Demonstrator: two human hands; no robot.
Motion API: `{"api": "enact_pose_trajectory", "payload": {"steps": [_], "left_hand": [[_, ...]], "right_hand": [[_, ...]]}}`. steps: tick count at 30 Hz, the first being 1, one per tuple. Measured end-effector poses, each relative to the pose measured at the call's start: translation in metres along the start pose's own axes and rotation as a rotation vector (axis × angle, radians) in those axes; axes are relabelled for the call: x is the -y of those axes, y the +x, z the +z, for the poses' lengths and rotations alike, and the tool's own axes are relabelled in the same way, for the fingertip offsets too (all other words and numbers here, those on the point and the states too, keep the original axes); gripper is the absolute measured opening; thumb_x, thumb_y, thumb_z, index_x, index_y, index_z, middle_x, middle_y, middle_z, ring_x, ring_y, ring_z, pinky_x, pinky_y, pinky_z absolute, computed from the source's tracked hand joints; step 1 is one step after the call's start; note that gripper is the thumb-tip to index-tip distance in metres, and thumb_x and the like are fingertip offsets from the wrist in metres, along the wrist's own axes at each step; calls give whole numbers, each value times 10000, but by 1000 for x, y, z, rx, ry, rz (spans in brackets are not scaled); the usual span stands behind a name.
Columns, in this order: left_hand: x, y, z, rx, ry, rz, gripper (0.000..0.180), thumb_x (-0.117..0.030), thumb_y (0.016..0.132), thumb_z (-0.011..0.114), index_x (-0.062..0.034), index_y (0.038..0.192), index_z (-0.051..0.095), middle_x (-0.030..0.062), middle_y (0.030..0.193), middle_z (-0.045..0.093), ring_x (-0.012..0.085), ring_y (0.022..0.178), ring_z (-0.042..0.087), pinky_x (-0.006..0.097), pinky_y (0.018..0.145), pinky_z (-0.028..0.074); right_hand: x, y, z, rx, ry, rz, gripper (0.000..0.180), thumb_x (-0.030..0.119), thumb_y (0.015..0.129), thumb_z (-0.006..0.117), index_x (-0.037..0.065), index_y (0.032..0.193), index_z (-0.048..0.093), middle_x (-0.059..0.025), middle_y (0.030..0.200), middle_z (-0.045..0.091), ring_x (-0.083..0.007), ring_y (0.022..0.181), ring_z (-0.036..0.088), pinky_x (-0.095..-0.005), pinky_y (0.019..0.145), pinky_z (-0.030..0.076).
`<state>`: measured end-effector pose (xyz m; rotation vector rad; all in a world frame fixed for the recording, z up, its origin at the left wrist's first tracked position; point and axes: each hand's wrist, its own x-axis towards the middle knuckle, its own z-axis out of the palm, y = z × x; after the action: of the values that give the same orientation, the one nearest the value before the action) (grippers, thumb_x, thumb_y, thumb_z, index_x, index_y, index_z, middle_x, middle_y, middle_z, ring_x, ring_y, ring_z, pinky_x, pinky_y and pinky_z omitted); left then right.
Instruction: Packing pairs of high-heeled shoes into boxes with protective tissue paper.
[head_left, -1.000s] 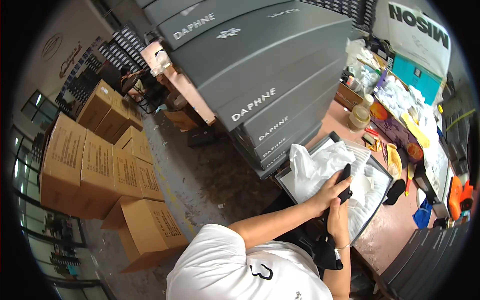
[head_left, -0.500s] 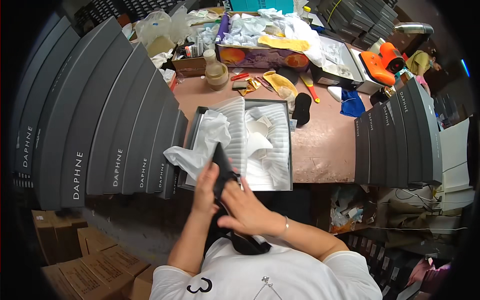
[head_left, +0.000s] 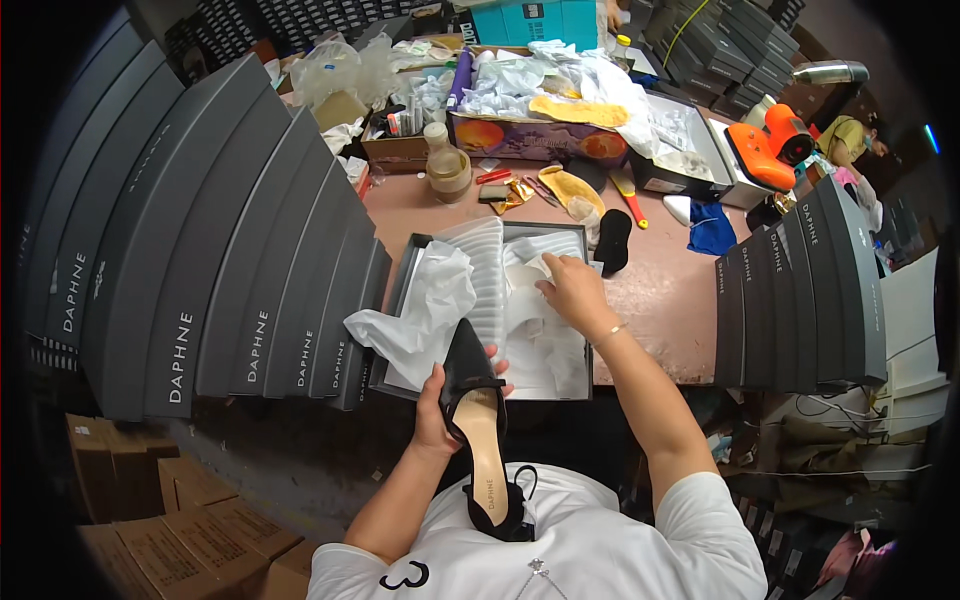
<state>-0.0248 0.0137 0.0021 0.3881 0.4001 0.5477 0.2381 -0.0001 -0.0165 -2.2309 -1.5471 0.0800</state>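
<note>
My left hand (head_left: 438,418) is wrapped round a black pointed shoe (head_left: 482,447) with a beige insole. The shoe's toe points away from me, and its heel end with a thin strap lies close to my shirt. Beyond it sits a grey shoebox (head_left: 588,350), uncovered. Crumpled white tissue paper (head_left: 438,290) spills over its left side, next to a ribbed white foam sheet (head_left: 484,262). Inside the box's right half, my right hand (head_left: 580,300) has its fingertips pinched together by a white piece (head_left: 525,280); whether they grip it is hard to see.
Tall rows of grey shoeboxes stand at left (head_left: 215,270) and right (head_left: 800,290). Behind lie a carton of crumpled paper (head_left: 540,135), a tape roll (head_left: 450,178), a black insole (head_left: 613,242), a blue cloth (head_left: 710,228) and an orange device (head_left: 758,158). Another person (head_left: 845,135) is at far right.
My right hand has left the shoe and reached into the box's right half. My left hand keeps the shoe, which is now turned with its insole facing up.
</note>
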Motion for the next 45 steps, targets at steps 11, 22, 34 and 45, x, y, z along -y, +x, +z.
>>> {"api": "enact_pose_trajectory", "payload": {"steps": [11, 22, 34, 45], "left_hand": [[16, -14, 1, -130, -46, -98, 674, -581, 972, 296, -34, 1342, 432, 129, 1262, 543, 289, 1163, 540, 446, 908, 502], [23, -18, 11, -217, 42, 19, 701, -656, 937, 319, -85, 1310, 479, 72, 1262, 559, 195, 1134, 536, 362, 920, 453], [32, -16, -14, -301, 85, 185, 604, -498, 927, 555, -82, 1321, 366, 40, 1167, 480, 121, 1093, 469, 282, 937, 412], [32, -23, -22, -284, 180, 163, 837, -573, 872, 596, -32, 1405, 244, 87, 1250, 468, 149, 1178, 431, 293, 1007, 344]], "right_hand": [[-2, -35, -20, -28, 1438, 420, 156, 93, 898, 574, 1, 1024, 578, -32, 834, 610, -104, 689, 574, -248, 651, 488], [107, -87, -56, 112, 366, -174, 368, 55, 803, 614, 62, 1163, 538, -119, 772, 597, -247, 635, 606, -356, 573, 484], [119, -115, -14, 85, 437, -436, 276, 2, 751, 654, 19, 1025, 629, -151, 874, 632, -321, 746, 609, -391, 665, 494], [141, -117, -34, 284, 598, -422, 258, 33, 741, 693, -36, 973, 606, -168, 890, 592, -348, 758, 577, -423, 648, 462]]}}
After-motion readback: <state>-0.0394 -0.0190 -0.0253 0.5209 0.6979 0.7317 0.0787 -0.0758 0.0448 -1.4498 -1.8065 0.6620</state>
